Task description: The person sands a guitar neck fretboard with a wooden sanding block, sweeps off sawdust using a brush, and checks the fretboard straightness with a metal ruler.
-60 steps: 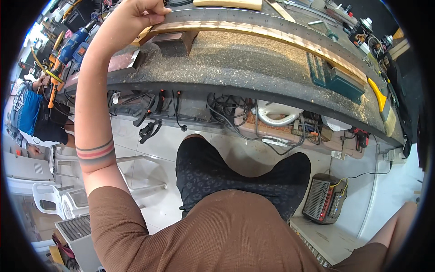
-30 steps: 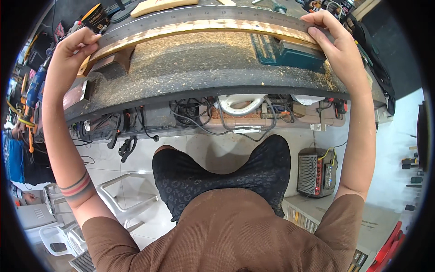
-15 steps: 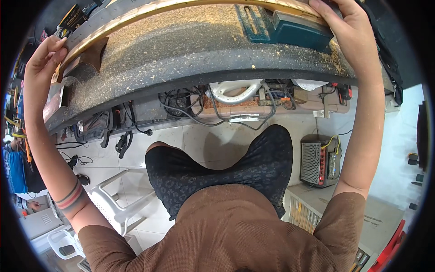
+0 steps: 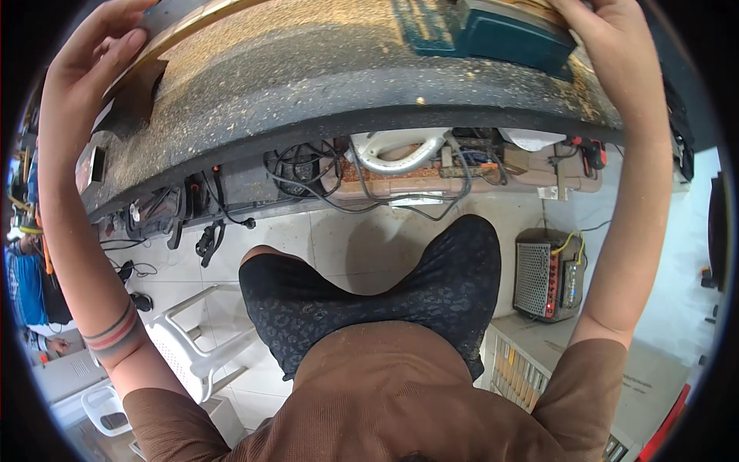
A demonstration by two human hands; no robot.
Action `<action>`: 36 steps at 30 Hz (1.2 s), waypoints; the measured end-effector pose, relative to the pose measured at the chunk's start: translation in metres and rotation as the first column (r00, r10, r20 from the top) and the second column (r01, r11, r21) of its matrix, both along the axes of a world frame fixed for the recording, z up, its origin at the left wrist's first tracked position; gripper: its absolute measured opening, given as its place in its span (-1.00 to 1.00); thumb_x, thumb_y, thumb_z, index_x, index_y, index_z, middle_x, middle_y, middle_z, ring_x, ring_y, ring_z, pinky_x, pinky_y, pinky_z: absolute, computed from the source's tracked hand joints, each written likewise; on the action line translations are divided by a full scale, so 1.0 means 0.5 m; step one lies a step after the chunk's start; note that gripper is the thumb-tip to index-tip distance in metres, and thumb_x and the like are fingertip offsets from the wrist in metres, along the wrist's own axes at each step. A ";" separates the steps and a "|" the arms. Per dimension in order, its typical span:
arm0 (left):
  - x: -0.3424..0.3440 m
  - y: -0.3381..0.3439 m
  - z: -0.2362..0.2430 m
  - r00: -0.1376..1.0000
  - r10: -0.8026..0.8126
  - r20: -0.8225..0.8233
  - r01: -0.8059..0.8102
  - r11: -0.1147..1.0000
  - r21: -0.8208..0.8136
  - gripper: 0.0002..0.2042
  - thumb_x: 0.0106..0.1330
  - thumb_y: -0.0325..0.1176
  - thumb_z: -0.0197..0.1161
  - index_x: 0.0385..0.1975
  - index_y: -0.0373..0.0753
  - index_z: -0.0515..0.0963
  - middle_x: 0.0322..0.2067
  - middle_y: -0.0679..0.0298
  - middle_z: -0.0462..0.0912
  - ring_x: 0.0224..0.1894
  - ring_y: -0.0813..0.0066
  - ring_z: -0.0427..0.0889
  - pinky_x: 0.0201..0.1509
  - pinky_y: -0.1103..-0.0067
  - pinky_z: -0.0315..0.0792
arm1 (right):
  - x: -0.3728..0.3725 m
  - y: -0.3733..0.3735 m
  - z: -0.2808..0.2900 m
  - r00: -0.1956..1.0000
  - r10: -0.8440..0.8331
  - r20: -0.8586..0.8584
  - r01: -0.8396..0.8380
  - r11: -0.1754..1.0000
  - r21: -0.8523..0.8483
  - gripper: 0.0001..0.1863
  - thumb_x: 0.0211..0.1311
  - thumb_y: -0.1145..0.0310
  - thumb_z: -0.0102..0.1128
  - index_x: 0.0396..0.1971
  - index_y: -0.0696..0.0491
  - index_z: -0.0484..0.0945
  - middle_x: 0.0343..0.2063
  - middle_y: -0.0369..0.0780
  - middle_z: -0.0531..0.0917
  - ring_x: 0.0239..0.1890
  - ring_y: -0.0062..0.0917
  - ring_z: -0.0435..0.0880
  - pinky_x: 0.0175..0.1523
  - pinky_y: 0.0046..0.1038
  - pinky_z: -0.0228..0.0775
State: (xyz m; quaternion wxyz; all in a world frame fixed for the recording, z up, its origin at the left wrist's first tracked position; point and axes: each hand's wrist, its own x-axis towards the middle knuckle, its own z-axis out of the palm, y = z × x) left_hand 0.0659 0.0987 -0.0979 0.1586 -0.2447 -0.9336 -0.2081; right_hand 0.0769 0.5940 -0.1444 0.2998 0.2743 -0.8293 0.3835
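Observation:
A long, thin yellowish wooden strip (image 4: 202, 21) lies across the workbench top, its middle running out past the upper edge of the picture. My left hand (image 4: 96, 65) is closed on its left end, thumb toward me. At the right end my right hand (image 4: 612, 46) grips the strip, fingertips partly cut off by the upper edge. Beneath that end stands a teal block-like tool (image 4: 512, 42) with a slotted base. Under the left end sits a dark curved support (image 4: 138, 96).
Sawdust covers the grey workbench (image 4: 308, 96). On a shelf below lie a white-handled tool (image 4: 400, 158), tangled black cables (image 4: 300, 173) and clamps. A white plastic chair (image 4: 185, 346) stands left of my legs, a small amplifier (image 4: 546, 273) to the right.
Both hands have moved slightly up and inward in the picture, and the strip's middle has slipped out past the upper edge. Both hands keep their hold.

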 end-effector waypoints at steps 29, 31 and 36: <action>-0.018 -0.016 -0.022 0.993 0.026 -0.117 -0.026 1.000 0.009 -0.64 0.65 -0.40 0.40 0.37 -0.22 0.74 0.13 0.45 0.71 0.23 0.63 0.66 0.39 0.62 0.47 | 0.042 0.085 0.028 0.977 -0.191 -0.098 0.210 0.942 0.261 -0.75 0.61 0.54 0.24 0.16 0.20 0.73 -0.05 -0.22 0.78 0.03 -0.52 0.74 0.23 -0.38 0.63; -0.014 -0.012 -0.015 0.991 0.078 -0.105 -0.077 0.997 0.019 -0.64 0.64 -0.40 0.41 0.37 -0.24 0.74 0.13 0.45 0.71 0.23 0.63 0.66 0.39 0.62 0.46 | 0.035 0.094 0.025 0.988 -0.145 -0.061 0.155 0.966 0.209 -0.76 0.62 0.55 0.23 0.15 0.21 0.73 -0.05 -0.22 0.79 0.03 -0.53 0.74 0.23 -0.40 0.63; -0.016 0.002 -0.005 0.995 0.070 -0.070 -0.067 0.997 0.042 -0.66 0.64 -0.43 0.40 0.35 -0.27 0.75 0.12 0.44 0.71 0.21 0.64 0.66 0.36 0.63 0.48 | 0.031 0.089 0.026 0.997 -0.061 0.040 0.057 0.995 0.085 -0.78 0.62 0.58 0.20 0.12 0.23 0.71 -0.05 -0.23 0.78 0.04 -0.54 0.72 0.23 -0.43 0.61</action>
